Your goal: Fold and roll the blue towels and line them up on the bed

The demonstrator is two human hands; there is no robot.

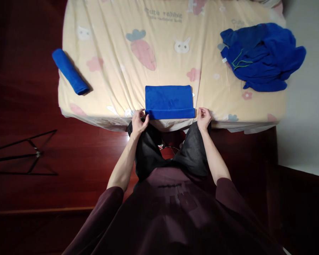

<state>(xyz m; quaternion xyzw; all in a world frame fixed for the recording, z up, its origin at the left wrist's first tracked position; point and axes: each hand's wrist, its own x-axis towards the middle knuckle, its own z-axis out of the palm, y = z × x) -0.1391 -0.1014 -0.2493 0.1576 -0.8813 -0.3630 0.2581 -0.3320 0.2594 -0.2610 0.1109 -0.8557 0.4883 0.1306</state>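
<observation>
A blue towel (169, 98) lies flat near the bed's front edge, its near edge folded over in a narrow strip. At its left end is my left hand (140, 121), thumb and fingers apart by the folded corner, holding nothing visible. My right hand (204, 118) is just off the right end of the strip, thumb and fingertips pressed together; whether anything is between them is too small to tell. A rolled blue towel (70, 72) rests at the bed's left edge. Crumpled blue cloths (266, 56) with a green cord lie in a pile on the right.
The bed (167, 63) has a cream sheet with carrot and rabbit prints. A black tripod's legs (37, 153) stand on the dark red floor at the left. A pale wall (305, 117) borders the bed on the right. My knees are against the bed's front.
</observation>
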